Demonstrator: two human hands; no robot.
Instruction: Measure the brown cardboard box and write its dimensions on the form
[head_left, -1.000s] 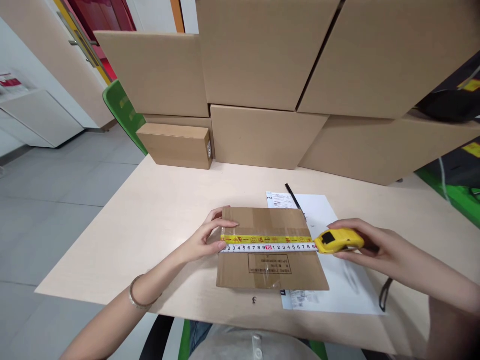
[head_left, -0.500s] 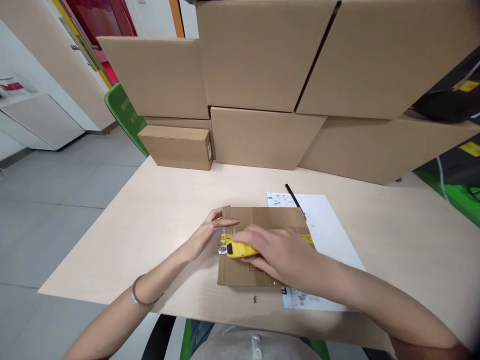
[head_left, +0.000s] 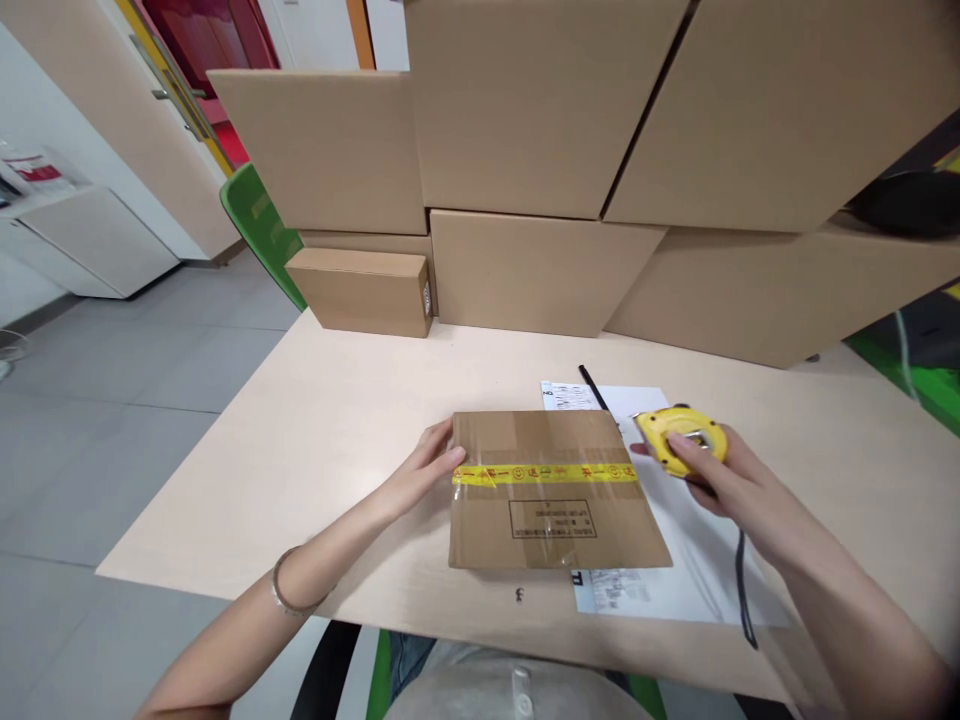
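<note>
A flat cardboard parcel (head_left: 551, 515) lies on the pale wooden table (head_left: 315, 430), sealed across its middle with yellow printed tape (head_left: 544, 473). My left hand (head_left: 427, 470) rests against the parcel's left edge, fingers stretched out and apart. My right hand (head_left: 720, 475) is to the right of the parcel, fingers wrapped round a yellow tape measure (head_left: 681, 435) held just above the table. No blade shows out of the tape measure. Its black wrist strap (head_left: 742, 590) hangs down over the paper.
A white printed sheet (head_left: 675, 560) lies under the parcel's right side, with a black pen (head_left: 592, 385) at its far edge. Large cardboard boxes (head_left: 540, 110) are stacked along the table's back, a small box (head_left: 364, 290) at their left. A green chair (head_left: 259, 230) stands behind.
The measuring blade that lay across the parcel has run back into its case. My right hand carried the tape measure left over the parcel, then back out to the right. The left hand stayed put.
</note>
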